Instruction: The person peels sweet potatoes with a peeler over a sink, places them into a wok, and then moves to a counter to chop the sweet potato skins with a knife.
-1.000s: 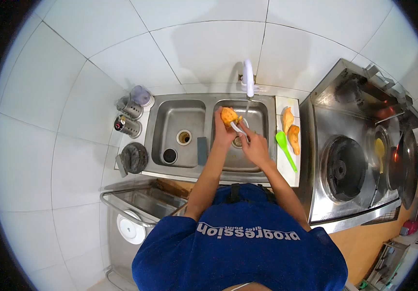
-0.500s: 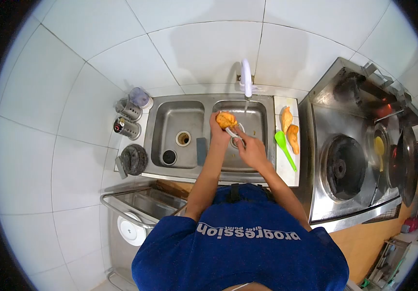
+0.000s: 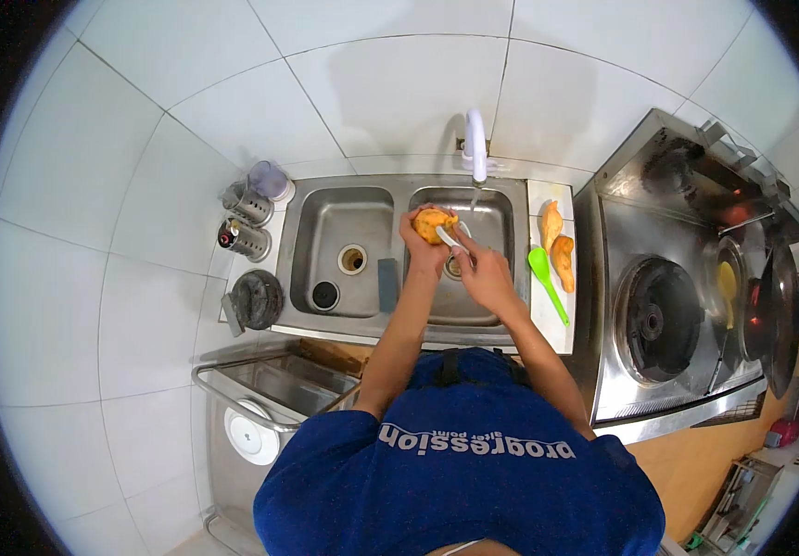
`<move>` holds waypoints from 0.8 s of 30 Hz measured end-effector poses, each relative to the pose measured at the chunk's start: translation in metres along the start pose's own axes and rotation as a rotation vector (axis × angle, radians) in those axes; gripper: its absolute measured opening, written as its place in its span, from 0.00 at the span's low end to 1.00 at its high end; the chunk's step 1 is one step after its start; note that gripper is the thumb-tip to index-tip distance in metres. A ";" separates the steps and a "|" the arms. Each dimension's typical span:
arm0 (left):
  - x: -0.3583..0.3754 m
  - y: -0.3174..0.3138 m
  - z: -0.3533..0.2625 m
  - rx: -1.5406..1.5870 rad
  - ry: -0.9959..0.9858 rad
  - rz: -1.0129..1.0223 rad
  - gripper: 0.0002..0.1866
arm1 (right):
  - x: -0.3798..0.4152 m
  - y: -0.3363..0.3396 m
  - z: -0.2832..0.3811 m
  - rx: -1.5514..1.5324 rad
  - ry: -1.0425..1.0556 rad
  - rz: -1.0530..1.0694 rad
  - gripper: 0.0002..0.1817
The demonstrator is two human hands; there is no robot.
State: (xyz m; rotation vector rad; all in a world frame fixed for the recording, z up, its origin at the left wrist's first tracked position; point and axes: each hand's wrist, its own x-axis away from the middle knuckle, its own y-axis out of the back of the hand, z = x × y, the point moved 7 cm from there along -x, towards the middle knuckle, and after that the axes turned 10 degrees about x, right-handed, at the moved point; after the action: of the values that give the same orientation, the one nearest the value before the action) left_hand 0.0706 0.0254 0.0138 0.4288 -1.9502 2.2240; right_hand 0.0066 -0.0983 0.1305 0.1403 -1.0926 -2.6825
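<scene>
Our L hand's fingers (image 3: 412, 232) wrap the lumpy, firm-fleshed orange veg (image 3: 432, 225) over the R steel basin (image 3: 500, 222); our R hand (image 3: 488, 276) grips a white peeler-like tool (image 3: 449, 238). Veg's prob. stiff, mod. heavy, slippery wet; best cupped round its fat L end.

We wear a royal-blue T-shirt (image 3: 464, 496) with short, loose sleeves (image 3: 327, 443) that end above our elbows. Across our chest runs white lettering (image 3: 475, 445), upside down in this view: "progression" in big, rounded lowercase letters, with smaller words and a thin white line beside it. Past the lettering, dark strap-like strips (image 3: 448, 368) cross blue cloth. A thin white cord or edge (image 3: 460, 548) shows near our neckline. Our forearms and hands are bare.
</scene>
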 end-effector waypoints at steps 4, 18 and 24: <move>0.006 -0.005 -0.002 -0.167 -0.057 0.019 0.15 | 0.005 -0.020 -0.009 0.111 0.070 0.009 0.21; -0.006 -0.004 -0.007 -0.050 -0.034 0.157 0.11 | 0.001 -0.019 -0.008 0.113 0.120 -0.084 0.21; 0.001 -0.021 -0.007 0.047 -0.064 0.133 0.10 | 0.002 -0.012 0.001 -0.033 0.107 -0.056 0.21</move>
State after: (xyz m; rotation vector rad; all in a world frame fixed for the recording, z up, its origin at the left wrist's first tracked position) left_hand 0.0753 0.0356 0.0328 0.3917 -2.0170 2.3688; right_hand 0.0027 -0.0903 0.1229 0.3087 -1.0262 -2.7062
